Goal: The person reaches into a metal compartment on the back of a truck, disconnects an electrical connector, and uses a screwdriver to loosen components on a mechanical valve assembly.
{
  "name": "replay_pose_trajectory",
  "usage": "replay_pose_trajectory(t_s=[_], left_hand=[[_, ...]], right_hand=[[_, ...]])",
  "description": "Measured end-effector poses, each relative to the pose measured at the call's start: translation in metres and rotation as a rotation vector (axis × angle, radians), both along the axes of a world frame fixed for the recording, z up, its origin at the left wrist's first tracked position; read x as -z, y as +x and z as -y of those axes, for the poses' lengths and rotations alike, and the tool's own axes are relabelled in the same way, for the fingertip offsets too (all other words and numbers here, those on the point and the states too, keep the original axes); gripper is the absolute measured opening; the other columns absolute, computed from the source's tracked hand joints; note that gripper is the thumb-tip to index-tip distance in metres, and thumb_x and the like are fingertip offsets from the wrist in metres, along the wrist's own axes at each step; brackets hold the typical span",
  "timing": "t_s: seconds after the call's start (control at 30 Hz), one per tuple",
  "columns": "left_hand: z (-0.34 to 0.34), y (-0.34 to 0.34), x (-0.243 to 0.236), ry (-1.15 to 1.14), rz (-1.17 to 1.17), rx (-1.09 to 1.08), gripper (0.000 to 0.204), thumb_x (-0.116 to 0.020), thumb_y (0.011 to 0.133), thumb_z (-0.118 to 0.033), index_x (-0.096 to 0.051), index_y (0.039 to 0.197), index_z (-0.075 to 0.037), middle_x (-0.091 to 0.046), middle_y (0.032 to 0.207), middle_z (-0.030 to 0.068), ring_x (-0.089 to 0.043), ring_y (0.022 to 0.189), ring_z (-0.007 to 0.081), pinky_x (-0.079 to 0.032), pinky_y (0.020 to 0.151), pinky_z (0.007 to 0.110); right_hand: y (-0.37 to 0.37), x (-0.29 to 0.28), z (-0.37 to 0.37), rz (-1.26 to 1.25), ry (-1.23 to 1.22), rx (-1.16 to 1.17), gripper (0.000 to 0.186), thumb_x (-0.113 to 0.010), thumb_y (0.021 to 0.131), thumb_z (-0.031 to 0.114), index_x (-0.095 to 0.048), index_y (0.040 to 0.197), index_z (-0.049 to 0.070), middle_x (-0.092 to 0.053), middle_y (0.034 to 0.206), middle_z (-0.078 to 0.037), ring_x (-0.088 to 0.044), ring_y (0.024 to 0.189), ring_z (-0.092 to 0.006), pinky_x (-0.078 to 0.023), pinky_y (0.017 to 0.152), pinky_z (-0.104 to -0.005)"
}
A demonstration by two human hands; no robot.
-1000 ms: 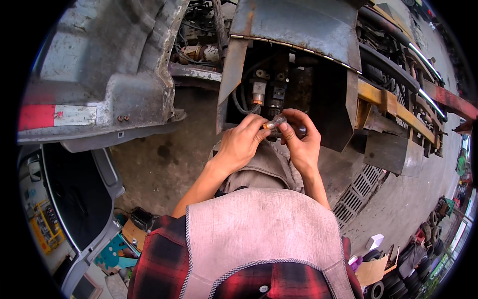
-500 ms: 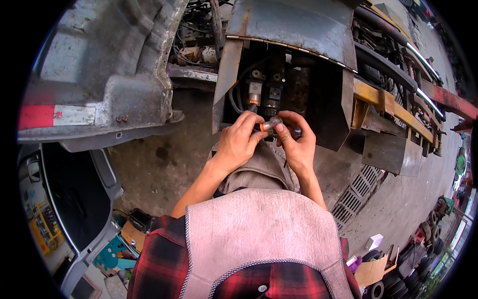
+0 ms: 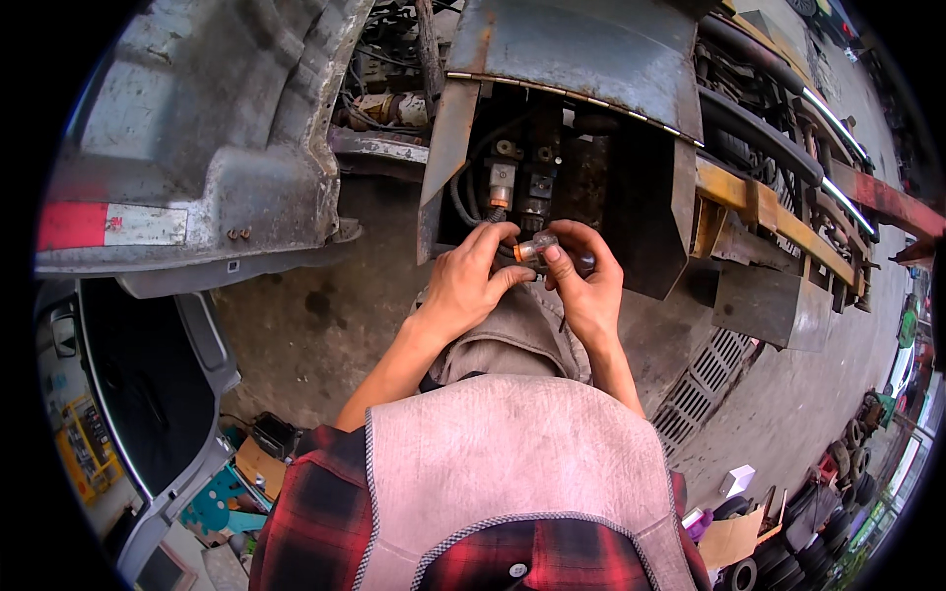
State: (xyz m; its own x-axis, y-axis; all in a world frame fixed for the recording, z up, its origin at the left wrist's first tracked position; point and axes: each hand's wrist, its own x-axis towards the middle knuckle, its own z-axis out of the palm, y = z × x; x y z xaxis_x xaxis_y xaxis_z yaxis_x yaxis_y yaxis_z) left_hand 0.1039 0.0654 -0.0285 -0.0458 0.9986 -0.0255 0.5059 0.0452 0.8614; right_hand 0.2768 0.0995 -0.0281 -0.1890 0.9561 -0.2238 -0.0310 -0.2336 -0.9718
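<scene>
Both hands meet at the centre, in front of a dark opening in a rusty truck frame (image 3: 591, 59). The left hand (image 3: 468, 286) and right hand (image 3: 586, 286) together pinch a small clear fitting (image 3: 534, 247) with an orange end, held between their fingertips. Just beyond it, hoses (image 3: 463, 202) hang inside the opening. A grey fender (image 3: 197, 148) lies far left, a drain grate (image 3: 705, 389) near right.

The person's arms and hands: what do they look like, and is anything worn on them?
Both forearms are bare, with no sleeves reaching the wrists. The left hand and right hand wear no gloves, and no watch or ring shows. Clothing starts higher up: a red and black checked shirt under a pale grey vest with stitched edging.
</scene>
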Motion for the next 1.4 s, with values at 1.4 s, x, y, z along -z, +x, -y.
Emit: replay_pose_trajectory(t_s=[1.4], left_hand=[[-0.004, 0.009, 0.024, 0.309, -0.208, -0.051, 0.019, -0.072, 0.086, -0.016, -0.070, 0.103, -0.007, -0.069, 0.091, 0.0094, -0.068, 0.071, 0.0356, -0.054, 0.059, 0.044]], right_hand=[[-0.004, 0.015, -0.009, 0.137, 0.168, 0.040, 0.031, -0.073, 0.094, 0.009, -0.061, 0.121, 0.002, -0.072, 0.108, -0.007, -0.063, 0.091, -0.0117, -0.051, 0.083, -0.0262]])
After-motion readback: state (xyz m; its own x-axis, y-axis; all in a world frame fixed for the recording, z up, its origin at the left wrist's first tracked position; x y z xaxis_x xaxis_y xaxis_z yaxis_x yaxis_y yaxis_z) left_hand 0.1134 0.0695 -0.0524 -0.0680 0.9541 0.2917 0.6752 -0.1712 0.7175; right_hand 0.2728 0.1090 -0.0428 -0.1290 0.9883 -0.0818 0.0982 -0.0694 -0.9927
